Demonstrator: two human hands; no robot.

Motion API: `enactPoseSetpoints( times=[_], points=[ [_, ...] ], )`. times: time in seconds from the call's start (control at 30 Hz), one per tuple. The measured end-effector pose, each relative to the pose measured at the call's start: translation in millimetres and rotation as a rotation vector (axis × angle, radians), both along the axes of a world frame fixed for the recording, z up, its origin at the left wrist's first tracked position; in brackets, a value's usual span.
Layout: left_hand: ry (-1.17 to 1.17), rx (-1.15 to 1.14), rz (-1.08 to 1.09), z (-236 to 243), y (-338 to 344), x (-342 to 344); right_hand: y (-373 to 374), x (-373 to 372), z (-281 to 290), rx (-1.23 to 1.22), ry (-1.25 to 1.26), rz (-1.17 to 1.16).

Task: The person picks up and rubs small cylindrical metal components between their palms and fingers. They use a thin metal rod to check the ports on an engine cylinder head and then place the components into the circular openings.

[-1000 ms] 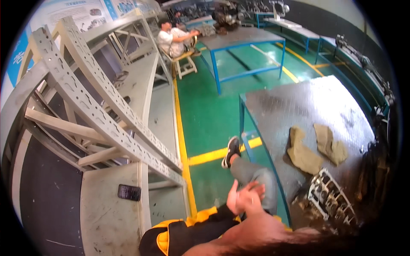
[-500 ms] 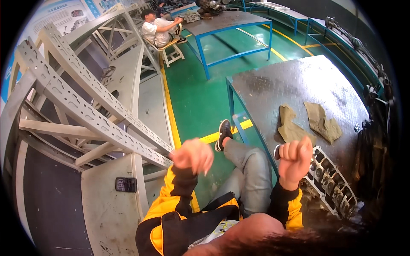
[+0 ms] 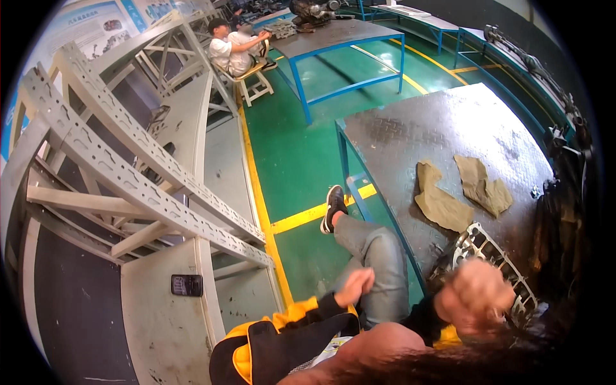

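Observation:
My left hand [image 3: 353, 285] is low in the centre beside my grey-trousered knee, fingers curled together; whether it holds anything is unclear. My right hand [image 3: 475, 292], smeared by motion, is raised farther right, in front of a metal engine casting [image 3: 487, 247] on the steel table [image 3: 391, 135]; I cannot tell whether they touch or how its fingers are set. Behind the casting lie two khaki cloths [image 3: 439, 202] [image 3: 481, 186]. A black phone [image 3: 187, 285] lies on a pale ledge to my left.
Perforated metal frames [image 3: 109, 154] line the left side. A person [image 3: 234, 48] sits on a stool by a farther blue-framed table [image 3: 340, 38] holding engine parts. My outstretched foot [image 3: 333, 205] is beside the near table's leg. More benches [image 3: 436, 22] with metal parts run along the right.
Half a second ago both hands were raised apart. Since then my left hand has dropped toward my knee and my right hand has moved down and rightward, over the engine casting.

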State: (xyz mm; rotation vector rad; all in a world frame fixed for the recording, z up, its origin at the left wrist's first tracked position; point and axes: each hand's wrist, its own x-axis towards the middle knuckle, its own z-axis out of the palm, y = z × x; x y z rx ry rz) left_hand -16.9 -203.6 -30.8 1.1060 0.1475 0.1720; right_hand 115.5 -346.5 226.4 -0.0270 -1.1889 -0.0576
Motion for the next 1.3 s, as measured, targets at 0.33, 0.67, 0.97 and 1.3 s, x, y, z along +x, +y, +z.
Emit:
enactPoseSetpoints(
  times=[0.33,0.67,0.97,1.3],
  points=[
    [-0.195,-0.249,0.421,38.1,27.3,24.9,112.0,11.2,-159.0,-0.622,1.255,0.888],
    [-0.222,-0.383,0.069,62.1,43.9,33.6,149.1,47.6,-5.7,-0.488,0.236,-0.688],
    [-0.299,-0.607,0.0,117.3,51.9,35.4,129.2,-33.1,-119.1,-0.959,0.068,-0.452],
    [-0.343,-1.179,-0.009,75.2,61.3,32.0,67.0,19.5,8.2,-0.219,0.083,-0.002]
  ],
)
